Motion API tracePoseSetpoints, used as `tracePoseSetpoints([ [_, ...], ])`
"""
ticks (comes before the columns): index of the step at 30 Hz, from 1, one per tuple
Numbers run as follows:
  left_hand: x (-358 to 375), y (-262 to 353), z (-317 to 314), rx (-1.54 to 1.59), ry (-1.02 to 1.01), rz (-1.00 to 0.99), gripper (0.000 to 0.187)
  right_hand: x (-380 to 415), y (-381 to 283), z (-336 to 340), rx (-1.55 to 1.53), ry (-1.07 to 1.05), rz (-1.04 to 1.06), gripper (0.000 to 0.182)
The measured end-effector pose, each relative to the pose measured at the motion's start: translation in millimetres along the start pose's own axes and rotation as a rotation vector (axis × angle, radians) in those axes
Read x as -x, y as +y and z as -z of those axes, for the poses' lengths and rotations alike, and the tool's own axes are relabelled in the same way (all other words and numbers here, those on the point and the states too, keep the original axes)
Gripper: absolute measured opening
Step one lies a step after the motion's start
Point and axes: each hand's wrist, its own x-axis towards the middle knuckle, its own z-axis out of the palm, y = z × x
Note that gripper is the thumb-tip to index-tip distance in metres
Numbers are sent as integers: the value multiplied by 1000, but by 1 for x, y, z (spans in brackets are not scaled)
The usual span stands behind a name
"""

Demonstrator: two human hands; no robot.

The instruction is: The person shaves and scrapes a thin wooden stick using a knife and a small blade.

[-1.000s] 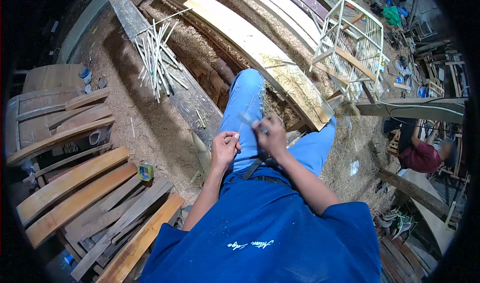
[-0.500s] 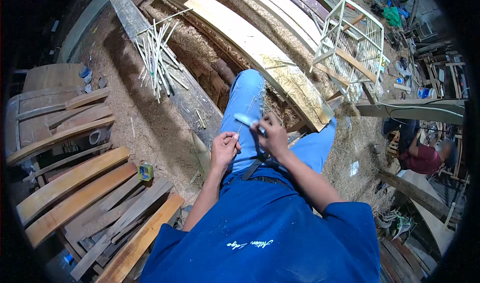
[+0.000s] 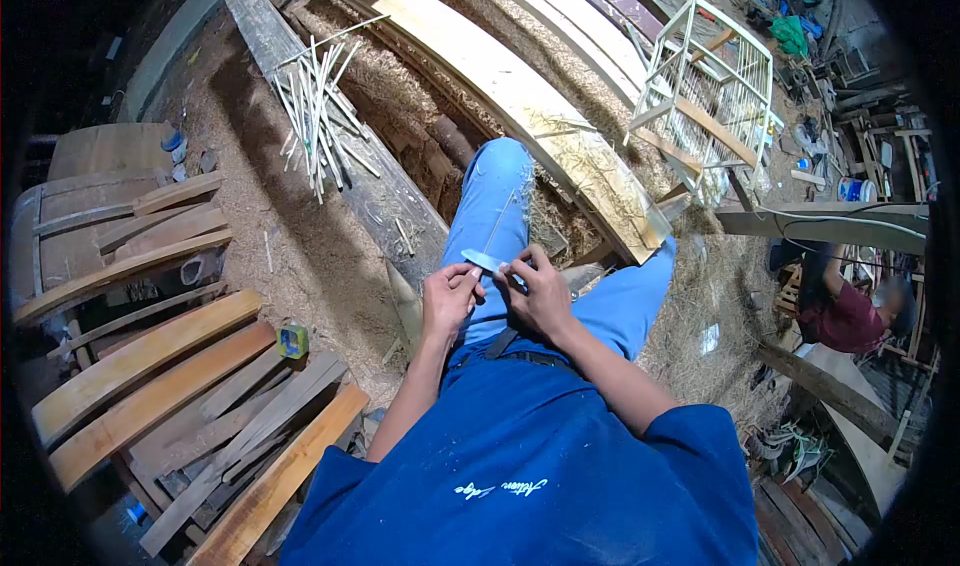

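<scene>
My left hand (image 3: 449, 302) is closed, with its fingertips pinching a thin stick (image 3: 499, 224) that points up and away over my left thigh. In my right hand (image 3: 540, 293) is a small knife, its pale blade (image 3: 482, 260) lying across the stick near the left fingertips. The fingers of that hand are bent round the knife's handle, which they mostly hide. Both hands are close together above my lap, over blue jeans (image 3: 492, 181).
A bundle of pale sticks (image 3: 318, 116) lies on a weathered plank (image 3: 385, 206). At the upper right stands a white slatted cage (image 3: 700, 96). Curved boards (image 3: 150, 351) and a tape measure (image 3: 292, 341) are on the left. Another person (image 3: 850, 316) is at the far right.
My right hand has drawn the knife down and back towards my left fingertips, and the blade now lies flatter across the stick. My left hand stays almost in place.
</scene>
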Motion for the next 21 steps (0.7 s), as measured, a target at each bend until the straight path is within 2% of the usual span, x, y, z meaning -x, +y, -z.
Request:
tracePoseSetpoints([
  [2, 2, -2, -2, -4, 10, -13, 18, -5, 4, -1, 8, 127, -52, 16],
  [7, 4, 1, -4, -30, 7, -27, 20, -13, 13, 3, 52, 145, -68, 15],
  [10, 3, -2, 1, -10, -14, -1, 21, 12, 0, -2, -23, -5, 63, 14],
  [13, 4, -3, 0, -6, -13, -30, 19, 3, 5, 2, -5, 44, -35, 14],
  [14, 6, -3, 0, -8, -13, -23, 19, -8, 4, 6, 13, 126, -82, 16],
  [17, 6, 0, -4, -7, 6, -38, 16, -16, 13, 7, 41, 144, -49, 16],
  [21, 5, 2, -2, -1, 6, -19, 16, 0, 9, 4, -8, 28, 43, 12],
])
